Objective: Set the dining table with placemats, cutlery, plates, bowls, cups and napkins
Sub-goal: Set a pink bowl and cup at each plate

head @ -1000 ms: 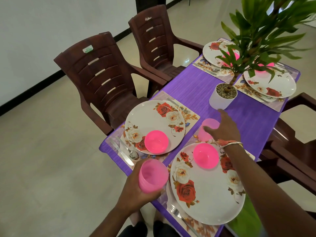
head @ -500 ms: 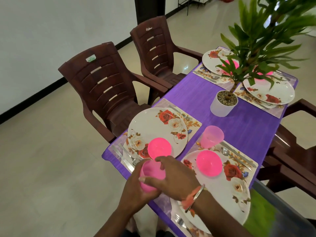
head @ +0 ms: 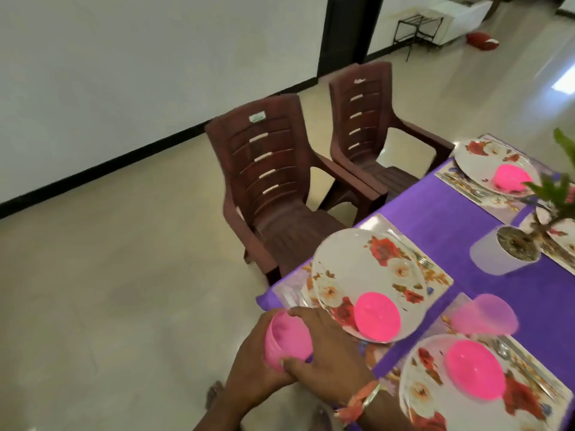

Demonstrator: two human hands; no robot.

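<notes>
- R hand (head: 323, 346): thin silver bangle (head: 372, 396) at wrist, plain, round
- same wrist: orange-red thread band (head: 353, 405), frayed ends, sits alongside bangle
- L hand (head: 255, 371): bare
- both forearms bare down to frame edge

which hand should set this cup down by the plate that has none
Right. The right hand grips the cup on the table side, beside the plate lacking a cup; the left hand holds it out past the table edge.
</notes>
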